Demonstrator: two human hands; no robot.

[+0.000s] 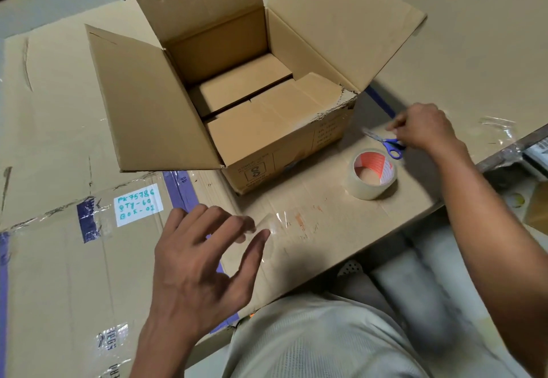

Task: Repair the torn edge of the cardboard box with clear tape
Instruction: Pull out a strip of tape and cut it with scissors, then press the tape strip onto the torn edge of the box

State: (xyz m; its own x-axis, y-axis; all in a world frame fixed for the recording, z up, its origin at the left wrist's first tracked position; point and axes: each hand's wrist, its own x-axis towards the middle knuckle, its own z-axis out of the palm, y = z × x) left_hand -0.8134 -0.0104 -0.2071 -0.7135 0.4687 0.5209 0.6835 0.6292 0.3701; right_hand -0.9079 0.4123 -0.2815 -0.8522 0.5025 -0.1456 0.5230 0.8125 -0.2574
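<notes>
An open cardboard box [267, 128] stands on a cardboard-covered surface, its flaps spread outward. Its near right top edge [335, 107] is torn and ragged. My left hand [198, 262] hovers in front of the box with fingers spread, and a short strip of clear tape [274, 223] clings between its fingertips and thumb. A roll of clear tape [372, 174] with an orange-and-white core lies flat to the right of the box. Blue-handled scissors [385, 141] rest on the surface just behind the roll, and my right hand [424, 128] has its fingers on their handles.
Flattened cardboard sheets [59, 140] with purple tape and a white handwritten label [138, 204] cover the worktop. The worktop's edge [385, 247] runs diagonally at the lower right, with my lap below it. Crumpled clear film [498, 128] lies at the far right.
</notes>
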